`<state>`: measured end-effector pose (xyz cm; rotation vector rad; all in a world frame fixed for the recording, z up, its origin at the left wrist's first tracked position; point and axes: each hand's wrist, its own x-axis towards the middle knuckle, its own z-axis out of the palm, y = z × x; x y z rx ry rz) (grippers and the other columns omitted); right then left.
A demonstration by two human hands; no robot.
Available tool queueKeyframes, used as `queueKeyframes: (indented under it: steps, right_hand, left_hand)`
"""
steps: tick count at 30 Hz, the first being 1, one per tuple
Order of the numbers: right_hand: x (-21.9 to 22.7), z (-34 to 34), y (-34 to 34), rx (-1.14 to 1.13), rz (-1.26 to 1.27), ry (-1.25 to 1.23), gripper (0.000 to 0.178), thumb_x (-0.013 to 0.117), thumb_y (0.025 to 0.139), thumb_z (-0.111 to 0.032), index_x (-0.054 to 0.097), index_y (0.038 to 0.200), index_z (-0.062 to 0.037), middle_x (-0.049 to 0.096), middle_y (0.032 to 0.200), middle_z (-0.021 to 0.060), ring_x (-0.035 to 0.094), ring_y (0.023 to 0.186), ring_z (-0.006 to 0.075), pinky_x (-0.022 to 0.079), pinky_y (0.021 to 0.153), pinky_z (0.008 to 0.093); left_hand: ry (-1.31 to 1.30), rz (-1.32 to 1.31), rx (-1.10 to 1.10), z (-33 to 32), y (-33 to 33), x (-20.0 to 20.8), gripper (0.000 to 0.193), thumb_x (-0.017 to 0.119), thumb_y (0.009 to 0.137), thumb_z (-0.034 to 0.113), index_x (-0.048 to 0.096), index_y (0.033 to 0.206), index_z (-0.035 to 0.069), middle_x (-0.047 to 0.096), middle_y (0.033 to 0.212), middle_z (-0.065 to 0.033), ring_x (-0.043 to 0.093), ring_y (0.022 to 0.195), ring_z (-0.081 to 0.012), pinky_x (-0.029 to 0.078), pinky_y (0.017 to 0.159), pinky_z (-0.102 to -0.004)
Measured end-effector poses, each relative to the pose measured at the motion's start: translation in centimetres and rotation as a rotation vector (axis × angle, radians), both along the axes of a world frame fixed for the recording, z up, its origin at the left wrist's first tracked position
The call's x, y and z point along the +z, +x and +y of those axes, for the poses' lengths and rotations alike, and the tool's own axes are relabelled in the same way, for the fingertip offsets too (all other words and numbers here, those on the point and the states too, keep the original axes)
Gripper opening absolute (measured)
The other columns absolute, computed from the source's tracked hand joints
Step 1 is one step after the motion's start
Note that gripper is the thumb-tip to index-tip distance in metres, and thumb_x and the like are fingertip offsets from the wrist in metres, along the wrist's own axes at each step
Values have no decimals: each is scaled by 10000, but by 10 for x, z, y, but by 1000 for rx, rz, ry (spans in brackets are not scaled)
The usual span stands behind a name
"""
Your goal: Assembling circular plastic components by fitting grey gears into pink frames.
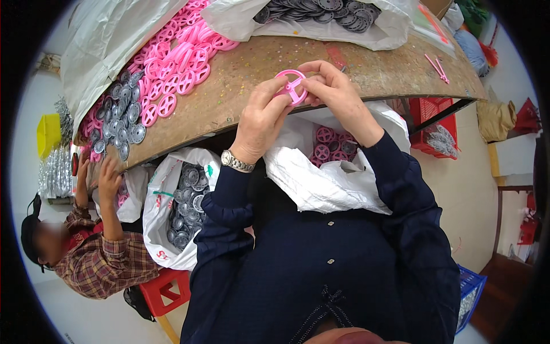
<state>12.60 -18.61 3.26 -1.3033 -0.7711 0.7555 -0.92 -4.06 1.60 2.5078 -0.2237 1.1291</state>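
Above the near edge of the table, a pink plastic spoked wheel (293, 83) is between my two hands. My left hand (259, 119), with a metal watch at its wrist, pinches the wheel's left side. On its right side, the fingers of my right hand (337, 92) close round the rim. Below my hands an open white sack (309, 180) holds several pink wheels with dark grey centres (330, 146). Loose pink wheels (186, 63) lie heaped on the table to the left, beside a pile of grey discs (123, 112).
Another white sack (154, 215) of grey discs stands left of me; one more (389, 37) lies at the table's back. Pink sticks (438, 69) rest at right. A co-worker in a plaid shirt (109, 261) works at left. A red crate (435, 112) stands under the table.
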Motion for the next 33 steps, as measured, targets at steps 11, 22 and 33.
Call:
queueKeyframes:
  steps: [11,22,33]
  right_hand:
    - [14,1,20,-16,-102,-100,258,610,961,-221,616,1156,-52,673,904,25,603,769,67,501,694,226]
    - [4,21,190,-788,-1459,-405,334,659,877,-364,688,1029,-68,681,1007,135,665,900,371,532,808,485]
    - [-11,48,219,-705,-1393,-925,498,633,869,-525,669,1140,-109,692,1089,141,674,1002,337,535,809,486]
  left_hand:
    - [-188,-28,60,7,15,-15,280,674,824,-7,641,1099,28,673,1033,-149,654,952,-325,531,821,-374]
    - [-1007,15,4,15,26,-25,147,611,969,89,645,1055,-25,671,890,-31,609,807,-83,504,713,-239]
    - [-970,18,19,15,22,-26,157,618,967,89,641,1077,-20,675,917,-31,605,822,-85,497,732,-231]
